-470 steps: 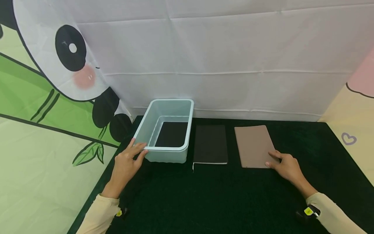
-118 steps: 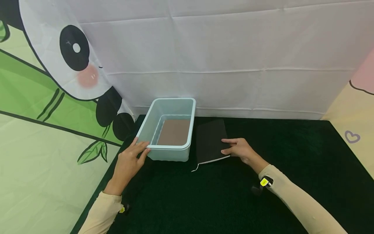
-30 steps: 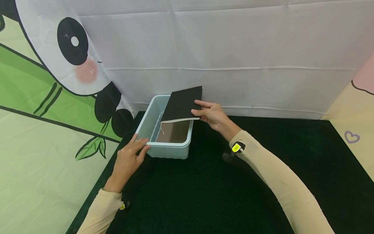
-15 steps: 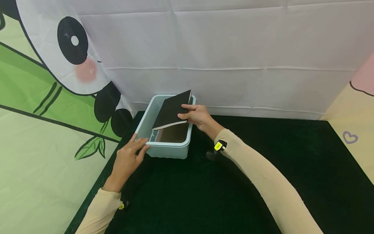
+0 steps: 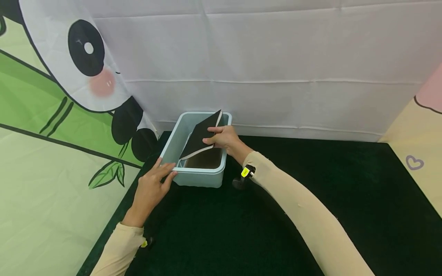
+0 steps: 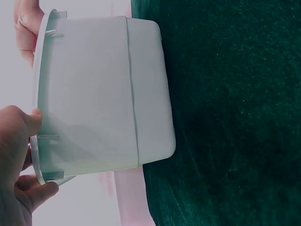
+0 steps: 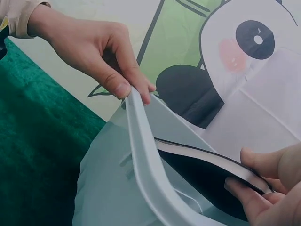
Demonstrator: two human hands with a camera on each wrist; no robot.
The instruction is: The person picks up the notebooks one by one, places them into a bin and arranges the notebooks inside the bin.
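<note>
A black notebook point(image 5: 198, 138) with pale page edges tilts inside the light-blue plastic bin point(image 5: 200, 178), its left side lower than its right. My right hand point(image 5: 226, 140) pinches the notebook's right edge between thumb and fingers, as the right wrist view also shows with the notebook point(image 7: 202, 174). My left hand point(image 5: 152, 189) grips the bin's near left corner, thumb and fingers about the rim point(image 6: 40, 94). Below the notebook, a brownish cover point(image 5: 207, 159) lies in shade on the bin's floor.
The bin stands on a dark green cloth-covered table point(image 5: 241, 230), near its back left. A white sheet point(image 5: 276, 57) hangs behind, and a printed panda backdrop point(image 5: 86, 57) stands to the left.
Earlier the pinkish-brown notebook moved from the table into the bin. Since then my right hand has lifted the black notebook off the table, carried it left and lowered it, tilting, into the bin.
</note>
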